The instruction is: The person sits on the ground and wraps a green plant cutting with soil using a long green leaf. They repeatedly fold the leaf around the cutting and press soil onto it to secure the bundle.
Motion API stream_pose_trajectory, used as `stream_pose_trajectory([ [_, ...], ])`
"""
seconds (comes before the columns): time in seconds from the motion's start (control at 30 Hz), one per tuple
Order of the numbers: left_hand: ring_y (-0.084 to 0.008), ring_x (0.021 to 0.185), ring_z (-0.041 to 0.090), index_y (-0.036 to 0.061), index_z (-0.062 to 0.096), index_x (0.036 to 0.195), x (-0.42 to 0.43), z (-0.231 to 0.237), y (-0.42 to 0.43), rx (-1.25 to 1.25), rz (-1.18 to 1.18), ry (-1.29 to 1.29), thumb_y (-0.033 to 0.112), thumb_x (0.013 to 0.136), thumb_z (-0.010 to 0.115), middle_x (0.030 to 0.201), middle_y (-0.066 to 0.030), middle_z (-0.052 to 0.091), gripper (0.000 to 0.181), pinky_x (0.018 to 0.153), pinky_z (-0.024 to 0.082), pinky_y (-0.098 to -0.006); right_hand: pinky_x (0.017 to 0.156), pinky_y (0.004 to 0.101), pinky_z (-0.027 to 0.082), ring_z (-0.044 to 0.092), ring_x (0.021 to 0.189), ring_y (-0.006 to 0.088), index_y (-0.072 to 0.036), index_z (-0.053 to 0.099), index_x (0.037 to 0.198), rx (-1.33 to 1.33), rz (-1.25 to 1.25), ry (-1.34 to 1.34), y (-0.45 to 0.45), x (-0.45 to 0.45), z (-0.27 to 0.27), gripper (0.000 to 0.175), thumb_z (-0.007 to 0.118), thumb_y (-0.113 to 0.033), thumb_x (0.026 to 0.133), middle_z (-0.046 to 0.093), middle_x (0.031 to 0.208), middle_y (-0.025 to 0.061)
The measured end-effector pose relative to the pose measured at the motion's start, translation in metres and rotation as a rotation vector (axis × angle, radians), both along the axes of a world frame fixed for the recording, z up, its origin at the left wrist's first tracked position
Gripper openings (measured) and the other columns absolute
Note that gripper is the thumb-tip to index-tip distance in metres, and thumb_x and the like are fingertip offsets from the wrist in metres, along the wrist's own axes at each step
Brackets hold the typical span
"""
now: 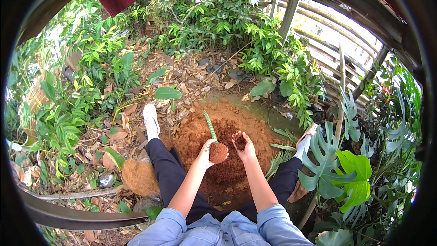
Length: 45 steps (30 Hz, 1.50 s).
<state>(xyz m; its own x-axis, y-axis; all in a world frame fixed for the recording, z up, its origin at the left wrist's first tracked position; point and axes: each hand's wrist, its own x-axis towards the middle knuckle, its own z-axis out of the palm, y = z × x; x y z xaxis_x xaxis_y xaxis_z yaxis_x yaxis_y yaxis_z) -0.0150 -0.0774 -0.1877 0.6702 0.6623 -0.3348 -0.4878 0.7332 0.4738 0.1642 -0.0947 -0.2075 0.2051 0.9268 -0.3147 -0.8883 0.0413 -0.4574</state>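
Observation:
My left hand holds a rounded ball of reddish-brown soil, with a long, banded snake plant leaf standing up beside it. Cupped and palm up, my right hand holds a small clump of dark soil. Both hands have soil on them and are apart, above a broad mound of loose reddish soil between my legs. More narrow banded leaves lie at the mound's right edge, by my right leg.
A bundle of tan fiber lies by my left leg. Large monstera leaves rise at the right beside a wooden pole. Dry leaves and shrubs lie beyond the mound, with a bamboo fence at upper right.

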Motion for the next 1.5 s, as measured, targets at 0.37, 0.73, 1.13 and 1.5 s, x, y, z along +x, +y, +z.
stream_pose_trajectory([
  [0.37,-0.0311,0.073,0.063,-0.0038,0.059,0.086,-0.002,0.002,0.000,-0.009,-0.010,-0.016,0.039,0.081,0.048,0.081,-0.0188,0.063,0.044,0.072,0.052,-0.0417,0.075,0.0291,0.051,0.059,0.084,0.0164,-0.006,0.058,0.089,-0.118,-0.018,-0.092,0.001,-0.008,0.008,0.010,0.059,-0.014,0.085,0.061,0.088,0.0050],
  [0.73,-0.0323,0.074,0.063,-0.0025,0.054,0.092,-0.008,-0.009,-0.002,-0.041,0.019,-0.023,0.036,0.083,0.046,0.083,-0.0200,0.062,0.041,0.070,0.052,-0.0439,0.089,0.0321,0.048,0.057,0.101,0.0244,0.000,0.053,0.096,-0.100,0.009,-0.109,0.001,-0.015,-0.001,0.017,0.046,0.009,0.084,0.059,0.102,0.0119],
  [1.13,-0.0321,0.076,0.062,-0.0038,0.058,0.089,-0.005,-0.015,-0.005,-0.008,-0.004,-0.013,0.039,0.082,0.045,0.084,-0.0200,0.063,0.045,0.074,0.052,-0.0426,0.079,0.0318,0.050,0.059,0.092,0.0210,-0.003,0.057,0.100,-0.102,-0.027,-0.039,-0.004,-0.008,0.003,0.015,0.050,-0.011,0.090,0.062,0.097,0.0090],
  [1.5,-0.0315,0.075,0.063,-0.0031,0.058,0.090,-0.004,-0.012,-0.002,-0.003,0.047,0.058,0.039,0.081,0.047,0.084,-0.0193,0.063,0.045,0.073,0.052,-0.0422,0.086,0.0300,0.048,0.058,0.098,0.0192,-0.004,0.054,0.103,-0.135,-0.038,-0.144,-0.005,-0.009,0.002,0.015,0.052,-0.009,0.089,0.060,0.100,0.0068],
])
